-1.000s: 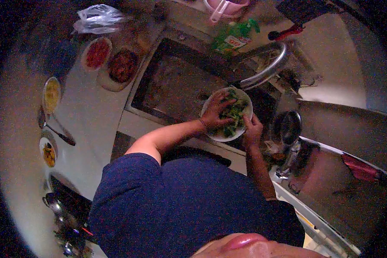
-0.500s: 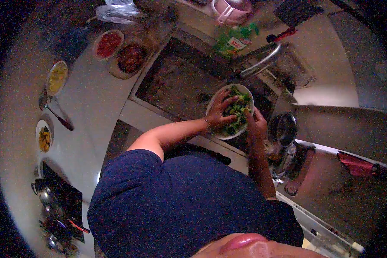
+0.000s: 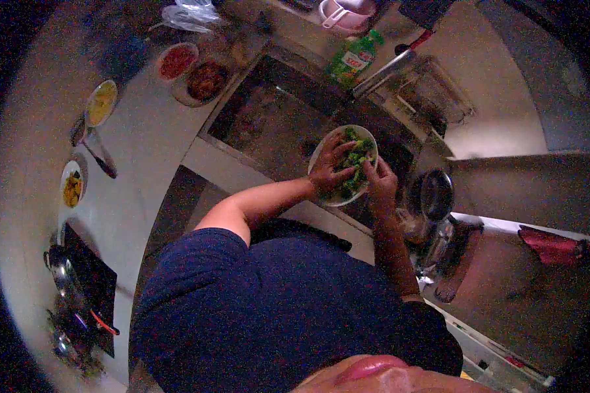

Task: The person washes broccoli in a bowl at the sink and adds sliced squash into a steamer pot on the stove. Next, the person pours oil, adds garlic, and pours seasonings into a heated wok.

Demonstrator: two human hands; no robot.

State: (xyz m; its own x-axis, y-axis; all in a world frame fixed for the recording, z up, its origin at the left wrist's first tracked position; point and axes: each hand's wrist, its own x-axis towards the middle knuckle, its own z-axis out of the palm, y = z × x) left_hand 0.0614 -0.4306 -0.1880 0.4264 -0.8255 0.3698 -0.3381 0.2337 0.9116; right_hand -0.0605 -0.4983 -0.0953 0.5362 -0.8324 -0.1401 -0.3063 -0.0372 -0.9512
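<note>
A white bowl [image 3: 319,194] filled with green broccoli [image 3: 356,158] is held over the sink [image 3: 269,108], near its right side. My left hand [image 3: 330,164] lies across the left part of the bowl, its fingers spread over the broccoli. At the right rim, my right hand [image 3: 381,178] grips the bowl, with the thumb and fingertips near the edge pieces. Whatever its fingers do under the bowl is hidden.
A faucet [image 3: 385,73] and a green bottle [image 3: 356,60] stand behind the sink. Metal bowls [image 3: 434,194] are to the right. On the left counter are a red-filled bowl [image 3: 177,62], a yellow-filled bowl [image 3: 101,103], a plate [image 3: 73,185] and a pan [image 3: 64,278].
The bowl has shifted slightly up and left with both hands. My right hand's fingers have moved in over the rim. The whole view has shifted a little too.
</note>
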